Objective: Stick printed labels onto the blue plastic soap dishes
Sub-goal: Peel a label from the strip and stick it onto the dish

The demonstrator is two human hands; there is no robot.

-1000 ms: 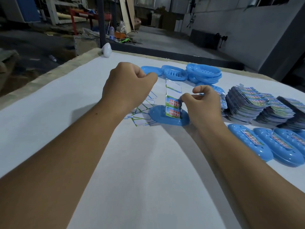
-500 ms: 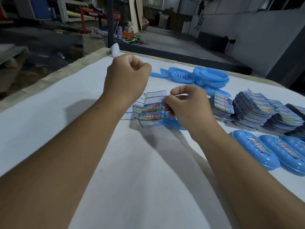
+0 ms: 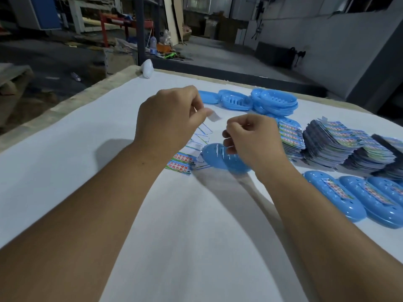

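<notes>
Sky-blue soap dish [image 3: 220, 156] on a white table cover [image 3: 185, 225], label strip [image 3: 180, 163] — green and blue with red characters, blank white backing slips [image 3: 199, 139] edged blue-green, multicoloured label stacks [image 3: 340, 149] with dark edges, labelled blue dishes [image 3: 340, 201] — colourful central stripe, plain blue dish pile [image 3: 274, 101].

A white-covered table [image 3: 65, 171] carries blue soap dishes [image 3: 359, 199] and label stacks [image 3: 349, 149].

You have one soap dish [image 3: 214, 156] mid-table [image 3: 87, 149], label strip [image 3: 181, 164] just left of it, label stacks [image 3: 340, 147] right, spare dishes [image 3: 272, 101] behind, labelled dishes [image 3: 370, 199] front-right.
</notes>
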